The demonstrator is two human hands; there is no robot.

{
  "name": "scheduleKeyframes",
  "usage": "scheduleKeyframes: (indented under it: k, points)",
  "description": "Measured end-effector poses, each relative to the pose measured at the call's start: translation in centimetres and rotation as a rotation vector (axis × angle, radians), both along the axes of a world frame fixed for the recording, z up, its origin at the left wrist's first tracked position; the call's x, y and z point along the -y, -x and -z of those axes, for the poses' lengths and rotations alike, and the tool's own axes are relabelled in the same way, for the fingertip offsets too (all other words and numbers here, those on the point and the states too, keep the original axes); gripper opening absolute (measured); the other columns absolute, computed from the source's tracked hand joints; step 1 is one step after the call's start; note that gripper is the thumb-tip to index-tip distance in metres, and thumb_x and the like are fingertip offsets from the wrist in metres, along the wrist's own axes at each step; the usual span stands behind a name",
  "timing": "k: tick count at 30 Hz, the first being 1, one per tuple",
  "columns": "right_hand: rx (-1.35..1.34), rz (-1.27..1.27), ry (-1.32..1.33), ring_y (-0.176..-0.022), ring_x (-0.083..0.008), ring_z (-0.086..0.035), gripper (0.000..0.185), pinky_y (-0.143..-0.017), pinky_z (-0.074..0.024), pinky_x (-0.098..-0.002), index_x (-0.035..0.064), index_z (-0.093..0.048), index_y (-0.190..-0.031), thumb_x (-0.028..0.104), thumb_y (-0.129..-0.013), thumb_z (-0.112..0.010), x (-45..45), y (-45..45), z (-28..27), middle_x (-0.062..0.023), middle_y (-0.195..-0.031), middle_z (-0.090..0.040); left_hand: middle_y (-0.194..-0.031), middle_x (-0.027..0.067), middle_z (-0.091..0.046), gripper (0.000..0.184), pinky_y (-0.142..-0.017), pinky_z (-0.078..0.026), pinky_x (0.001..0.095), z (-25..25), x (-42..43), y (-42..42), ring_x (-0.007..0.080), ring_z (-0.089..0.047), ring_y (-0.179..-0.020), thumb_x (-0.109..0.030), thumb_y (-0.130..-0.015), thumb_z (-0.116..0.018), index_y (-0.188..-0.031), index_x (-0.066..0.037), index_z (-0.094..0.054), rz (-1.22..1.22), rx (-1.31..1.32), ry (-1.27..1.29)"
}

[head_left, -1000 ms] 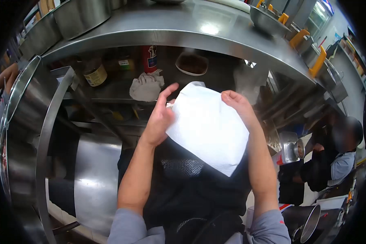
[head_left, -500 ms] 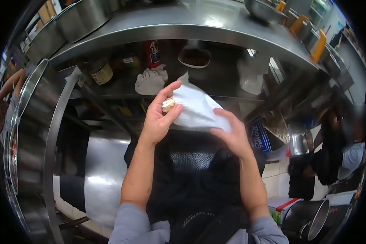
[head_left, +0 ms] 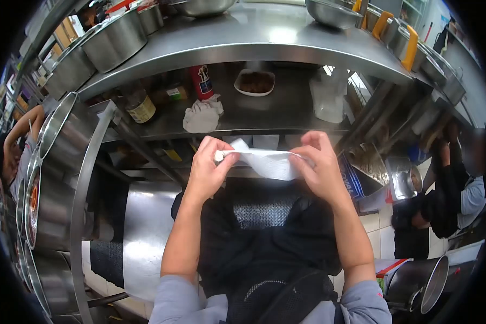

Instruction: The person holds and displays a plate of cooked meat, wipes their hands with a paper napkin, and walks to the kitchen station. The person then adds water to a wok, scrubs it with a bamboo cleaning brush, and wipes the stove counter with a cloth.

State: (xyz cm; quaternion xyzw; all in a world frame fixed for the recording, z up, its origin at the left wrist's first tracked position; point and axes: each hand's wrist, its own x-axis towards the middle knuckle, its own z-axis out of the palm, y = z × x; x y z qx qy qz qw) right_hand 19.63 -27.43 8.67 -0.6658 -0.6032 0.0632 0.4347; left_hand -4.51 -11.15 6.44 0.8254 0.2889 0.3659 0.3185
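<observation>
A white paper towel (head_left: 267,163) is stretched between my two hands above my lap, its lower part sagging in a fold. My left hand (head_left: 209,164) is closed on its left end, with a small crumpled whitish lump (head_left: 219,156) tucked between thumb and fingers. I cannot make out what the lump is. At the right end, my right hand (head_left: 319,164) pinches the towel's edge between thumb and fingers, the other fingers raised and curled.
Ahead is a steel counter (head_left: 264,21) bearing pots and bowls. On its lower shelf are a crumpled white cloth (head_left: 202,114), a red bottle (head_left: 202,82), a jar (head_left: 141,109) and a white dish (head_left: 255,83). Pots (head_left: 51,205) stand left; a seated person (head_left: 453,200) is at right.
The paper towel has gone from spread broad and facing me to a narrower, tilted, folded strip. My right hand has moved up and turned. The view has shifted slightly.
</observation>
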Motion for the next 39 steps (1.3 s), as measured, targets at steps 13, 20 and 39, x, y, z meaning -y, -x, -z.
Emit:
scheduleKeyframes:
  k: [13, 20, 39]
  points:
    - [-0.799, -1.09, -0.708, -0.097, -0.0415, -0.071, 0.029, -0.085, -0.059, -0.0529, -0.0053, -0.067, -0.106, 0.013, -0.087, -0.078, 9.0, 8.2, -11.6, -0.0308, -0.105, -0.07, -0.091, 0.0133, -0.067, 0.019, -0.071, -0.051, 0.0393, -15.2, 12.6, 2.1, 0.0239, -0.061, -0.077, -0.021, -0.099, -0.065, -0.092, -0.008, -0.054, 0.608, 0.822, -0.31]
    - [-0.582, -1.19, -0.619, -0.107, -0.0421, -0.061, 0.037, -0.091, -0.0505, -0.0543, -0.0056, -0.06, -0.115, 0.02, -0.09, -0.072, 10.8, 11.2, -9.7, -0.0311, -0.115, -0.061, -0.088, 0.0136, -0.065, 0.019, -0.069, -0.053, 0.0433, -18.3, 24.2, 3.9, 0.0291, -0.064, -0.076, -0.021, -0.093, -0.064, -0.083, -0.006, -0.06, -0.353, -0.059, -0.761]
    - [-0.138, -0.864, -0.436, -0.134, -0.0435, -0.033, 0.06, -0.109, -0.0274, -0.0579, -0.0064, -0.043, -0.138, 0.037, -0.098, -0.056, 8.7, 11.8, -4.6, -0.0319, -0.143, -0.037, -0.119, 0.0205, -0.071, 0.019, -0.104, -0.051, 0.0481, -4.0, 14.2, 0.3, 0.0397, -0.064, -0.122, -0.006, -0.091, -0.067, -0.109, -0.006, -0.072, 0.764, 0.756, -0.175]
